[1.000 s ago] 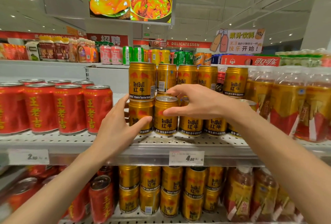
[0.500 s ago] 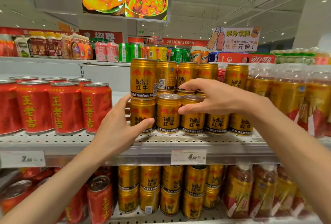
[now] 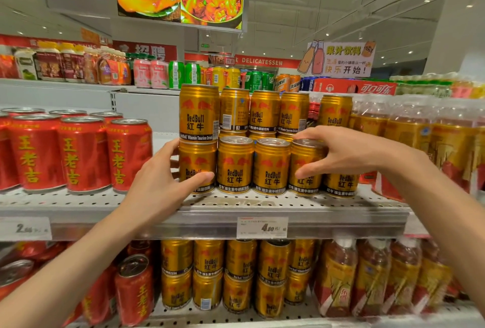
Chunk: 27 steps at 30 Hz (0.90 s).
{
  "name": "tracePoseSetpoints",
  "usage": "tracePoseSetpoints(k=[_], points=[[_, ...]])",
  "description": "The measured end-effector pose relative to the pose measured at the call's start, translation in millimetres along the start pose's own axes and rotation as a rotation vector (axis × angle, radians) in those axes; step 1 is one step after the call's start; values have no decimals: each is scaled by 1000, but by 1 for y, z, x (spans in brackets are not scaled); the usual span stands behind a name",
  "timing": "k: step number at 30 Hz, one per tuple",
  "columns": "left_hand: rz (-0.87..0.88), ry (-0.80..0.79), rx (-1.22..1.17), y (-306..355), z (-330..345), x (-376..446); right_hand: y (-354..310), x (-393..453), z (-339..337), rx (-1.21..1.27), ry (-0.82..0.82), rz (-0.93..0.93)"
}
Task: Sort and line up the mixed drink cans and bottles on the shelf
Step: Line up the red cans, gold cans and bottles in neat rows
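Gold Red Bull cans stand in a front row on the perforated shelf [image 3: 262, 203], with a second layer stacked behind. My left hand [image 3: 160, 186] grips the leftmost bottom gold can [image 3: 196, 162], thumb across its front, and another gold can [image 3: 198, 114] stands on top of it. My right hand [image 3: 341, 153] grips the fourth gold can [image 3: 304, 170] in the row, fingers over its rim and thumb on its front. Two gold cans [image 3: 235, 165] [image 3: 271, 167] stand between the hands.
Red herbal tea cans [image 3: 81, 154] fill the shelf's left side. Shrink-wrapped gold bottles [image 3: 420, 141] stand at the right. A price tag [image 3: 262, 227] hangs on the shelf edge. Below are more gold cans [image 3: 207, 275], red cans and bottles. Mixed drinks line the far shelf behind.
My right hand has moved rightward along the front row, from the second can to the third and now the fourth. My left hand has stayed on the leftmost can.
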<state>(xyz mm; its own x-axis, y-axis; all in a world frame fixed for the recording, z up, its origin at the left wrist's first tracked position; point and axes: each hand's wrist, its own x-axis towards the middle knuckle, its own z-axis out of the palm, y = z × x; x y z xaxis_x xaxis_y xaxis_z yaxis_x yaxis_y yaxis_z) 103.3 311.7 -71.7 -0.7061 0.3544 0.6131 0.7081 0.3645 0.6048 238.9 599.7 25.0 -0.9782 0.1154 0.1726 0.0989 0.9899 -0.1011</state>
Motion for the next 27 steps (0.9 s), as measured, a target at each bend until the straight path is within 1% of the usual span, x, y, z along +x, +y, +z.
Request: tracePoseSetpoints(k=[3, 8, 14, 24, 27], points=[[0, 1, 6, 1, 0, 0, 5, -3, 3, 31, 17, 6], [-2, 4, 12, 1, 0, 1, 8, -3, -1, 3, 1, 4], [-4, 8, 16, 1, 1, 0, 29, -16, -5, -92, -17, 162], [-8, 3, 31, 6, -1, -1, 38, -22, 15, 17, 158, 135], [14, 1, 43, 6, -1, -3, 38, -29, 32, 107, 286, 156]])
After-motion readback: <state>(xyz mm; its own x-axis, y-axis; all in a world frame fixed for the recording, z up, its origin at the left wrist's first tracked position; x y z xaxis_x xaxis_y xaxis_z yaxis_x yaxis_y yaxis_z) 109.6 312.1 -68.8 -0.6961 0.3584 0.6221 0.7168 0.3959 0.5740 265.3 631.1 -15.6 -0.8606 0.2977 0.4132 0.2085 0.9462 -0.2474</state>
